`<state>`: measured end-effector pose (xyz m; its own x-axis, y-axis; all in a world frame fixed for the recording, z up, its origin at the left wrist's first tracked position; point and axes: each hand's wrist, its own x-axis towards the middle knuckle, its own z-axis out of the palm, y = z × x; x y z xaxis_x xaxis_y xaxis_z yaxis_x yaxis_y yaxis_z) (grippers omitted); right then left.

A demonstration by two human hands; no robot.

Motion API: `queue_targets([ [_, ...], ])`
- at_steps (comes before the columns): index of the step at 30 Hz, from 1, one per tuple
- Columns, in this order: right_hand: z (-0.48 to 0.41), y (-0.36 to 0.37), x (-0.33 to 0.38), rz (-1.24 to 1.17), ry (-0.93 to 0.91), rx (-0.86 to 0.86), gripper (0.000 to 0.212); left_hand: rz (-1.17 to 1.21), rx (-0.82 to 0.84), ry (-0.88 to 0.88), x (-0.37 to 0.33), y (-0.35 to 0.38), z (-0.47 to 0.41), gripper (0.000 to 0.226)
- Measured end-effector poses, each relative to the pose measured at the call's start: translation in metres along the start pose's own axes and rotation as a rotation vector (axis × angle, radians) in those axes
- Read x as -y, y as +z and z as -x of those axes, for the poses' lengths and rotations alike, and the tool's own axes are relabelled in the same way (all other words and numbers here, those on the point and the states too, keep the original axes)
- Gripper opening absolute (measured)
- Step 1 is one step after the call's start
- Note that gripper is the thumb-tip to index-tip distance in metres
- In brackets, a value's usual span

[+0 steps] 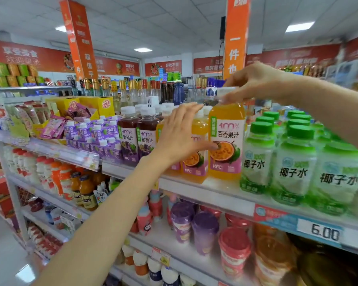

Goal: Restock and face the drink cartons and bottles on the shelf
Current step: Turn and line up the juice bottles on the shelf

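The orange juice bottle (226, 141) with the passion-fruit label stands upright at the front edge of the top shelf (205, 193). The right hand (254, 83) reaches in from above and pinches its white cap (227, 92), fingers curled and clamped round it. Just beside it on the left stands a second orange bottle (196, 162) of the same kind. The left hand (180, 137) lies flat against this one, fingers straight and close together, the thumb stretched out to touch the label of the held bottle. Further left are two dark grape juice bottles (128, 139), then a block of small purple cartons (95, 131) stacked two high. To the right, touching the held bottle, stands a group of coconut water bottles (293, 166) with green caps. A price tag (324, 232) reading 6.00 sits on the shelf edge below them. The shelf underneath holds purple and red cups (205, 230).
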<state>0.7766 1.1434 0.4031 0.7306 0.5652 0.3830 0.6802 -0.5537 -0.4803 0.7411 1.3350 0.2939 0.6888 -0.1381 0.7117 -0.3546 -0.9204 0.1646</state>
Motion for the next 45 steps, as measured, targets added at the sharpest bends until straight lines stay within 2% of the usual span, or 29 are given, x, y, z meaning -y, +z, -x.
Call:
queue_targets([
  [4,-0.005,0.002,-0.015,0.067,0.029,0.055,0.018,-0.088,0.004,0.038,0.004,0.011,-0.007,0.101],
  [9,-0.009,0.013,-0.026,0.200,-0.002,0.108,0.028,-0.152,-0.060,0.068,0.005,0.018,-0.007,0.098],
  [14,-0.015,0.016,-0.026,0.258,-0.026,0.131,0.032,-0.183,-0.048,0.066,0.005,0.020,-0.008,0.102],
  [27,-0.019,0.021,-0.025,0.277,-0.037,0.101,0.032,-0.161,-0.052,0.036,-0.001,0.025,-0.005,0.103],
  [32,-0.017,0.023,-0.024,0.300,-0.060,0.086,0.034,-0.131,-0.005,-0.018,-0.005,0.028,-0.002,0.104],
  [35,-0.016,0.023,-0.025,0.309,-0.049,0.117,0.038,-0.092,0.001,-0.055,-0.010,0.031,-0.001,0.103],
  [38,-0.018,0.012,-0.024,0.307,-0.063,0.170,0.031,-0.070,0.009,-0.085,-0.016,0.035,-0.001,0.101],
  [42,-0.033,-0.024,-0.032,0.164,-0.078,-0.004,0.018,-0.052,0.001,-0.077,-0.015,0.037,-0.001,0.098],
  [43,-0.036,-0.029,-0.036,0.193,-0.063,0.051,0.019,-0.055,-0.001,-0.068,-0.015,0.037,-0.001,0.096],
  [45,-0.041,-0.028,-0.046,0.268,-0.013,0.278,0.031,-0.054,-0.022,-0.043,-0.015,0.036,0.000,0.094],
])
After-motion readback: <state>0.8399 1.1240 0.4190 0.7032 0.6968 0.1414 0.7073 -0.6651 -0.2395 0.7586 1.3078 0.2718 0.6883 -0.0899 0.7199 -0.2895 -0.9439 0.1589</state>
